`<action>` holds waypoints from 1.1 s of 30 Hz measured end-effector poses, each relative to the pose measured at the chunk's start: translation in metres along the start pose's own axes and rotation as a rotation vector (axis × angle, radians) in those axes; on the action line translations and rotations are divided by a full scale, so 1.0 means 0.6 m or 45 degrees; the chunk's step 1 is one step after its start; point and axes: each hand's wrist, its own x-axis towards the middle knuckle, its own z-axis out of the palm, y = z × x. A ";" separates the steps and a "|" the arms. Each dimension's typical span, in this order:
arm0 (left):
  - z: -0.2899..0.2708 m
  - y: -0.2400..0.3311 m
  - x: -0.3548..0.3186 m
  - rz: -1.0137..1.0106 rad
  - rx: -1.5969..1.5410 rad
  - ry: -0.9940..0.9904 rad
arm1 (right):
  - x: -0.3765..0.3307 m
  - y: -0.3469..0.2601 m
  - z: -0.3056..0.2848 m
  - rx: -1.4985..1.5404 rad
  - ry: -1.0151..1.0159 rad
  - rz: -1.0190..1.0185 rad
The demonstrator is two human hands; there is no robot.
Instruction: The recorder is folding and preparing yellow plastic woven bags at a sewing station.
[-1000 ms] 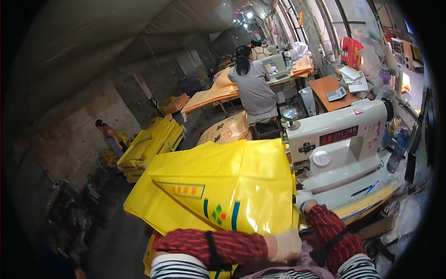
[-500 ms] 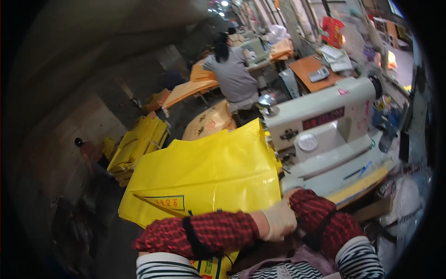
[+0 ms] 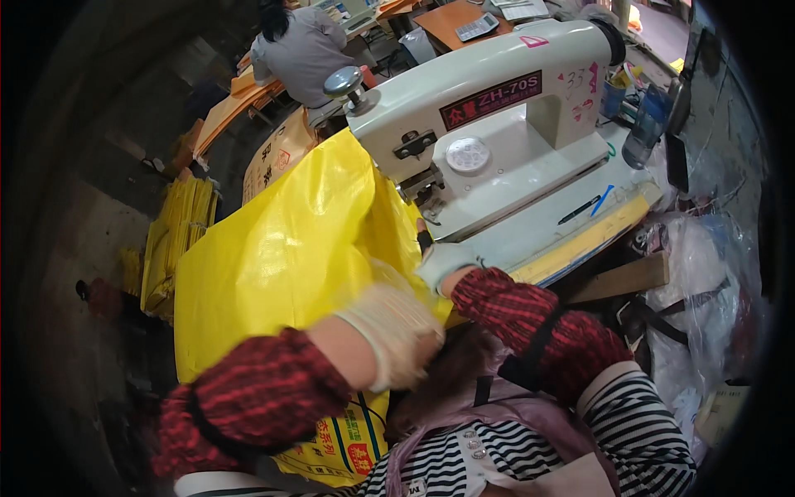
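A dim workshop. At nine o'clock the dark concrete floor [image 3: 74, 364] carries stacks of yellow sacks [image 3: 170, 248]. At eleven o'clock another person [image 3: 302, 50] in grey sits at a long desk [image 3: 228, 103] draped in orange sheets. At twelve o'clock stands a wooden desk [image 3: 451, 18] with a calculator [image 3: 478, 26]. Clear plastic bags [image 3: 712, 273] pile up at three o'clock.

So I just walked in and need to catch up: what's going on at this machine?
A person in gloves is working a large yellow woven bag at a white sewing machine. The right hand holds the bag's edge by the machine's head; the left hand, blurred, lies on the bag. Another person sits further back.
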 end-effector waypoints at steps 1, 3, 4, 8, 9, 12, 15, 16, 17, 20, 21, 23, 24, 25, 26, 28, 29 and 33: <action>0.026 0.021 0.022 0.114 -0.095 -0.039 | 0.006 0.005 0.002 -0.012 0.068 -0.007; 0.097 0.091 0.074 0.302 -0.194 -0.148 | 0.019 0.017 0.010 -0.039 0.211 -0.036; 0.123 0.102 0.092 0.383 -0.215 -0.217 | 0.033 0.034 0.040 -0.259 -0.009 -0.176; 0.056 0.066 0.019 0.228 -0.311 -0.209 | -0.071 0.017 0.029 0.062 -0.176 -0.078; 0.029 0.062 -0.022 0.160 -0.216 -0.136 | -0.086 -0.003 0.007 0.067 -0.188 -0.071; -0.015 0.018 -0.048 -0.020 -0.064 -0.212 | 0.000 0.010 0.016 0.059 -0.065 0.070; 0.036 0.002 -0.024 0.127 0.046 0.070 | 0.027 0.003 -0.022 0.056 -0.008 0.138; 0.055 0.014 -0.010 0.137 -0.146 0.036 | 0.032 0.013 -0.013 0.086 0.008 0.101; 0.096 0.023 0.000 0.235 -0.472 0.184 | 0.034 0.016 0.000 0.113 0.019 0.037; 0.226 0.083 0.073 0.393 -0.581 0.300 | 0.031 0.031 0.057 0.248 -0.003 -0.163; 0.251 0.092 0.093 0.323 -0.574 0.186 | 0.013 0.053 0.094 0.293 0.123 -0.241; 0.234 0.092 0.100 0.333 -0.567 0.092 | -0.047 0.065 0.118 0.260 0.293 -0.319; 0.216 0.085 0.098 0.312 -0.554 0.007 | -0.066 0.043 0.094 0.181 0.331 -0.349; 0.192 0.072 0.082 0.355 -0.592 0.044 | -0.095 0.029 0.063 0.451 0.181 -0.145; 0.169 0.056 0.075 0.357 -0.625 0.171 | -0.093 0.034 0.063 0.451 0.177 -0.145; 0.103 0.015 0.068 0.309 -0.677 0.176 | -0.093 0.071 0.077 0.236 -0.147 -0.279; 0.075 -0.003 0.077 0.421 -0.510 0.509 | -0.074 0.126 0.187 0.742 0.063 -0.563; 0.085 -0.117 0.097 0.037 0.075 0.378 | -0.109 0.073 0.078 0.100 -0.264 -0.263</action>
